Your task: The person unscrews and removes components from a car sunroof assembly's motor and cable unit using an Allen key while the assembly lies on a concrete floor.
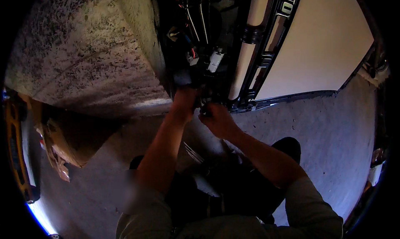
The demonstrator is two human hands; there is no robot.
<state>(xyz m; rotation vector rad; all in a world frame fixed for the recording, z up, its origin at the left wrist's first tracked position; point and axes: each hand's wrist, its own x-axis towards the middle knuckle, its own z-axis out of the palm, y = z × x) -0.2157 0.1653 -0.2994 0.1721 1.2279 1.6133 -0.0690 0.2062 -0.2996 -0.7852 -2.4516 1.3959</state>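
My left hand (186, 98) reaches into the dark lower part of an opened appliance-like unit, its fingers lost in shadow. Beside it, at the bottom edge of the opening, my right hand (217, 119) has its fingers curled together; whatever is between them is too dark to make out. Just above the hands, a white cylinder (216, 60) with a dark-grey end leans inside the opening. Left of that cylinder is a small pale block (193, 59) with red and blue wires (192, 51) running to it. Thin bright tubes or rods (202, 23) run upward behind.
To the right stands a large beige panel (321, 43) with a black slotted frame (266, 60) along its side. A rough, stained panel (96, 60) borders the left. An opened cardboard box (71, 143) sits on the concrete floor (333, 143). Thin rods (193, 153) lie between my legs.
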